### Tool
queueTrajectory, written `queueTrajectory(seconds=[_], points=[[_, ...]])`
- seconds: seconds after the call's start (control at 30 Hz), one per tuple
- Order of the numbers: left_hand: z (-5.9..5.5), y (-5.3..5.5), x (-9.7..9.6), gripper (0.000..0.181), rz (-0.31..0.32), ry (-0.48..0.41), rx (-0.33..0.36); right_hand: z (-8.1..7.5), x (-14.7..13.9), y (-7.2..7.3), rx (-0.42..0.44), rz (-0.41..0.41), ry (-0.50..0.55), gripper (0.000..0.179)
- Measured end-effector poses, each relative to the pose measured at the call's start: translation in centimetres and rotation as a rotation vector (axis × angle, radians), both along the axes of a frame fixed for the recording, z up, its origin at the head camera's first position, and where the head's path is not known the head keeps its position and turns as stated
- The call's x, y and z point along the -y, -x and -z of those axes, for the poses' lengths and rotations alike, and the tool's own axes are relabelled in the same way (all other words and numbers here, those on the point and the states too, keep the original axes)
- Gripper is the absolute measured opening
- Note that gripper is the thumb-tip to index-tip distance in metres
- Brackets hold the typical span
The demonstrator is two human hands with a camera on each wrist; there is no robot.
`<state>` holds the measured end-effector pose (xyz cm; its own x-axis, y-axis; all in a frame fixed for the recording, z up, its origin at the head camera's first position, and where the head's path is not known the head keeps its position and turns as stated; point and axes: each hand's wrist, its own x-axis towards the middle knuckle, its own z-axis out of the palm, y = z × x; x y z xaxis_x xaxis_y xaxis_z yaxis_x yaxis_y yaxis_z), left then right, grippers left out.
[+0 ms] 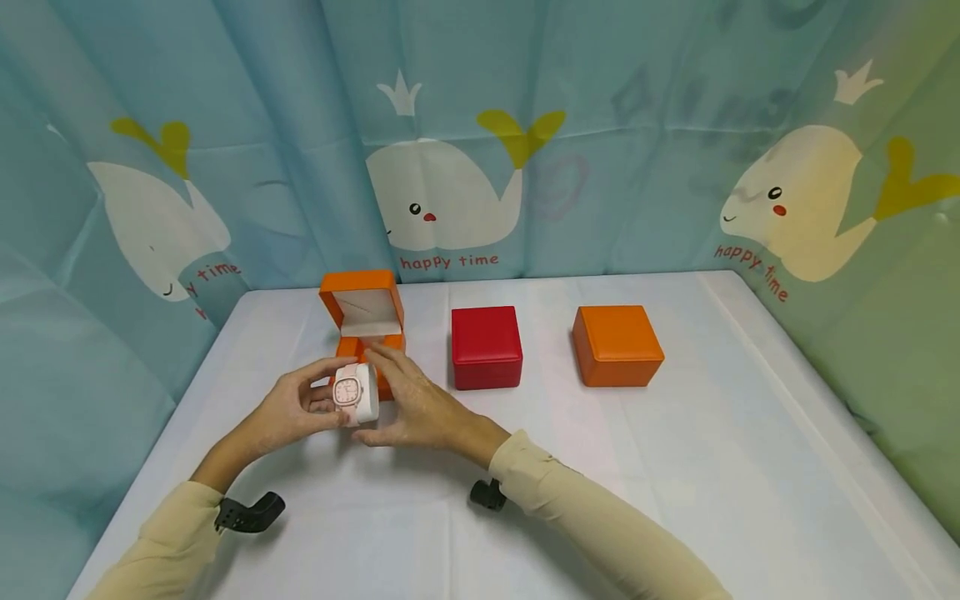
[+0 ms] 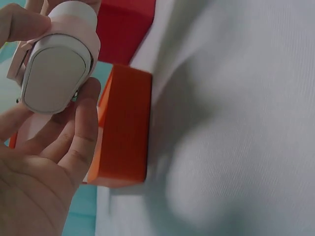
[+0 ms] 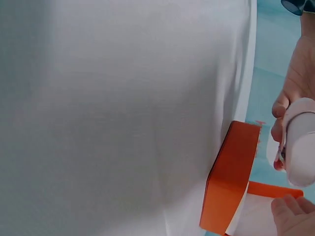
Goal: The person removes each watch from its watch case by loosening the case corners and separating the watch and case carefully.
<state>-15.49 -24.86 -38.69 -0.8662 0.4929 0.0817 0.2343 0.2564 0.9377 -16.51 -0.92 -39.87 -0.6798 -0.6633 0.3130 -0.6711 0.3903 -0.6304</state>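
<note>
My left hand [image 1: 296,404] grips a pink watch [image 1: 347,391] wrapped around a white watch cushion [image 1: 367,402], its square dial facing me. In the left wrist view the cushion's rounded end [image 2: 54,81] shows between the fingers. My right hand [image 1: 420,404] is spread on the other side of the cushion, thumb toward me and fingers on the far side. In the right wrist view its extended fingers [image 3: 293,206] lie below the cushion and overlap the box lining. Just behind both hands stands an orange watch box [image 1: 356,281], lid raised, with a white lid lining; the hands partly hide its base.
A closed red box [image 1: 486,337] stands right of the open one, and a closed orange box [image 1: 618,346] farther right. All stand on a white-covered table [image 1: 712,467]. Behind it hangs a blue curtain [image 1: 600,208] with whale prints. A black wrist device [image 1: 251,512] sits on the left sleeve.
</note>
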Motion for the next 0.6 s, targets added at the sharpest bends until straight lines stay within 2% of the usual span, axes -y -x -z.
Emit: queueTrajectory(seconds=[0.2, 0.4, 0.6], points=[[0.1, -0.9, -0.6, 0.071, 0.054, -0.031, -0.004, 0.0, -0.4, -1.0, -0.014, -0.035, 0.02, 0.1], [0.6, -1.8, -0.9, 0.071, 0.055, -0.068, -0.025, 0.5, -0.4, -1.3, -0.057, -0.055, 0.032, 0.1], [1.0, -2.3, -1.0, 0.064, 0.079, -0.097, 0.005, 1.2, -0.3, -1.5, -0.046, -0.067, -0.002, 0.093]])
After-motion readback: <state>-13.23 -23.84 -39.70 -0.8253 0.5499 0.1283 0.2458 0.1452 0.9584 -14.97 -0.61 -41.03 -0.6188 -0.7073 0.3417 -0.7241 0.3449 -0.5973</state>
